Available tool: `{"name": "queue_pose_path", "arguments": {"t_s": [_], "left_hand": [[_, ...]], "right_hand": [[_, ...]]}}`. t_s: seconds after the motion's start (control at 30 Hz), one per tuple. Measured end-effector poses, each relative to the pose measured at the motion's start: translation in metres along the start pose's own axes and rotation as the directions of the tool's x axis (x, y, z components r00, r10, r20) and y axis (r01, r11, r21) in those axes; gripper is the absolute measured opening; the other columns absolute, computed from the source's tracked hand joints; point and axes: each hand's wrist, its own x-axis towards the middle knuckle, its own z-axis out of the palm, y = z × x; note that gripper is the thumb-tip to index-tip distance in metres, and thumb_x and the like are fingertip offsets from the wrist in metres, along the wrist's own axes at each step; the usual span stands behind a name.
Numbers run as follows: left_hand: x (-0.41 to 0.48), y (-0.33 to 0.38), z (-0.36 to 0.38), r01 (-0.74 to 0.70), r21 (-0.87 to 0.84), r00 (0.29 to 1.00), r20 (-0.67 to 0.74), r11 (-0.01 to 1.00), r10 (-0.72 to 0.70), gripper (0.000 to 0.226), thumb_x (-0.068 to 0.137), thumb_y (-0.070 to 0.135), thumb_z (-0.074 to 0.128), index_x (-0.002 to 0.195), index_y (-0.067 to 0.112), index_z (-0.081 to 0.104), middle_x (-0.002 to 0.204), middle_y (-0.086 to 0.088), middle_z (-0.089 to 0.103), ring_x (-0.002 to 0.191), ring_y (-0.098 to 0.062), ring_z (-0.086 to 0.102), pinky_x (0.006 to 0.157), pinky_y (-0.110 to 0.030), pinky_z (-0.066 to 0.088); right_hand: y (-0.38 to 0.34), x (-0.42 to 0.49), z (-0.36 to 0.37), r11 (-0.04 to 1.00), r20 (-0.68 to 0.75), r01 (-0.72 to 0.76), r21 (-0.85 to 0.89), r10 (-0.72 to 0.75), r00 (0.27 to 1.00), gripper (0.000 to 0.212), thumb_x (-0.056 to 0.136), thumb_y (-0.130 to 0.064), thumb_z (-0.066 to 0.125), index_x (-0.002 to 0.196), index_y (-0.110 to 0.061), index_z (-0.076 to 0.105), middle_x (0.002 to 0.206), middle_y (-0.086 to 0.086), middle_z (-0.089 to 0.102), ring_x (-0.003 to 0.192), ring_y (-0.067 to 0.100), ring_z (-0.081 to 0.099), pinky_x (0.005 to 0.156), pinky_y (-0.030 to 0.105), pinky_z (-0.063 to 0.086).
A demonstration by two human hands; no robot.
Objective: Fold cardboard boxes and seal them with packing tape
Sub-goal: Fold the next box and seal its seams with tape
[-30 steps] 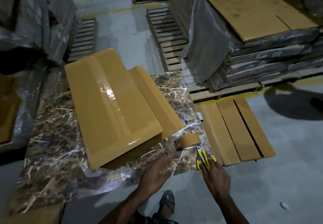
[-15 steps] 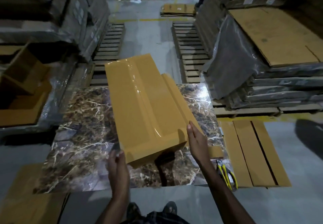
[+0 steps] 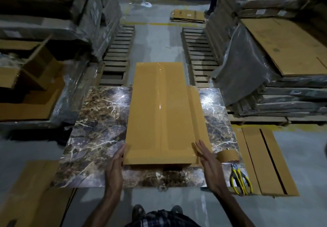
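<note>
A long, flat cardboard box sealed with glossy brown tape lies lengthwise on the marble-patterned table, its far end jutting past the table's back edge. My left hand presses flat with straight fingers against the box's near left corner. My right hand is held flat against the near right side, beside a narrow side flap. A roll of brown packing tape stands on the table just right of my right hand. Yellow-handled scissors lie at the table's near right corner.
Flat cardboard sheets lie on the floor to the right and at the near left. Wrapped stacks of flat boxes on pallets flank both sides. Open cartons sit at left. Empty wooden pallets line the aisle beyond.
The box has been swung round from a diagonal to lie straight away from me. My right hand left the scissors by the tape roll, and both hands now press the box's near corners.
</note>
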Motion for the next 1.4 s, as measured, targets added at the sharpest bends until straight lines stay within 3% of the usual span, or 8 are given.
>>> {"name": "queue_pose_path", "arguments": {"t_s": [0.1, 0.2, 0.3, 0.43, 0.8, 1.03, 1.23, 1.4], "left_hand": [[0.021, -0.018, -0.056, -0.357, 0.254, 0.884, 0.404, 0.899, 0.236, 0.038, 0.108, 0.032, 0.045, 0.134, 0.021, 0.070, 0.157, 0.006, 0.051, 0.148, -0.014, 0.044, 0.119, -0.034, 0.039], [0.048, -0.017, -0.087, -0.649, 0.416, 0.705, 0.644, 0.637, 0.297, 0.040, 0.107, 0.040, 0.047, 0.143, 0.031, 0.063, 0.161, 0.011, 0.045, 0.146, -0.011, 0.047, 0.111, -0.030, 0.048], [0.063, -0.009, -0.084, -0.794, 0.409, 0.585, 0.714, 0.449, 0.384, 0.039, 0.101, 0.030, 0.062, 0.139, 0.029, 0.066, 0.158, 0.013, 0.049, 0.136, -0.005, 0.057, 0.099, -0.026, 0.056], [0.074, -0.010, -0.073, -0.907, 0.359, 0.422, 0.766, 0.221, 0.485, 0.031, 0.096, 0.023, 0.066, 0.126, 0.020, 0.076, 0.146, 0.007, 0.061, 0.115, -0.011, 0.070, 0.096, -0.024, 0.055], [0.089, -0.021, -0.076, -0.964, 0.237, 0.127, 0.814, -0.124, 0.567, 0.017, 0.092, 0.013, 0.072, 0.104, 0.005, 0.081, 0.130, -0.013, 0.072, 0.090, -0.026, 0.076, 0.075, -0.036, 0.059], [0.088, -0.029, -0.078, -0.953, 0.239, 0.098, 0.826, -0.187, 0.555, 0.022, 0.103, 0.009, 0.058, 0.099, 0.004, 0.079, 0.136, -0.018, 0.067, 0.079, -0.029, 0.073, 0.065, -0.038, 0.056], [0.088, -0.026, -0.085, -0.959, 0.216, 0.090, 0.847, -0.185, 0.524, 0.026, 0.105, 0.010, 0.055, 0.106, 0.004, 0.080, 0.141, -0.016, 0.064, 0.087, -0.028, 0.073, 0.073, -0.036, 0.053], [0.081, -0.015, -0.086, -0.971, 0.224, 0.145, 0.830, -0.085, 0.539, 0.014, 0.091, 0.015, 0.074, 0.100, 0.007, 0.080, 0.140, -0.009, 0.067, 0.095, -0.026, 0.073, 0.080, -0.038, 0.055]], "right_hand": [[0.010, 0.007, -0.026, 0.905, 0.258, 0.301, -0.301, -0.227, 0.939, 0.075, 0.089, -0.004, 0.044, 0.156, -0.038, 0.042, 0.165, -0.020, 0.031, 0.141, 0.011, 0.050, 0.099, 0.033, 0.053], [0.014, 0.024, -0.037, 0.697, 0.424, 0.524, -0.490, -0.335, 0.841, 0.067, 0.100, -0.020, 0.054, 0.160, -0.040, 0.032, 0.165, -0.023, 0.028, 0.128, 0.016, 0.063, 0.085, 0.036, 0.061], [0.013, 0.039, -0.046, 0.535, 0.457, 0.635, -0.557, -0.441, 0.773, 0.062, 0.099, -0.041, 0.064, 0.156, -0.042, 0.040, 0.160, -0.025, 0.037, 0.116, 0.009, 0.068, 0.074, 0.028, 0.061], [0.004, 0.047, -0.046, 0.436, 0.472, 0.661, -0.610, -0.470, 0.746, 0.045, 0.102, -0.045, 0.048, 0.147, -0.045, 0.050, 0.149, -0.026, 0.048, 0.087, 0.008, 0.076, 0.048, 0.024, 0.055], [0.002, 0.050, -0.035, 0.313, 0.417, 0.663, -0.680, -0.579, 0.701, 0.033, 0.097, -0.038, 0.060, 0.115, -0.018, 0.078, 0.116, -0.005, 0.077, 0.041, 0.015, 0.057, 0.041, 0.020, 0.040], [0.022, 0.044, -0.036, 0.232, 0.441, 0.670, -0.705, -0.597, 0.670, 0.010, 0.097, -0.014, 0.067, 0.105, -0.018, 0.070, 0.150, -0.006, 0.054, 0.040, 0.016, 0.042, 0.036, 0.026, 0.040], [0.027, 0.043, -0.045, 0.175, 0.527, 0.709, -0.683, -0.555, 0.644, 0.038, 0.085, 0.006, 0.059, 0.114, -0.015, 0.069, 0.160, 0.000, 0.045, 0.045, 0.013, 0.039, 0.035, 0.023, 0.033], [0.022, 0.037, -0.047, 0.251, 0.516, 0.733, -0.632, -0.569, 0.640, 0.016, 0.096, -0.027, 0.070, 0.109, -0.018, 0.069, 0.159, -0.001, 0.046, 0.046, 0.013, 0.050, 0.038, 0.024, 0.040]]}}
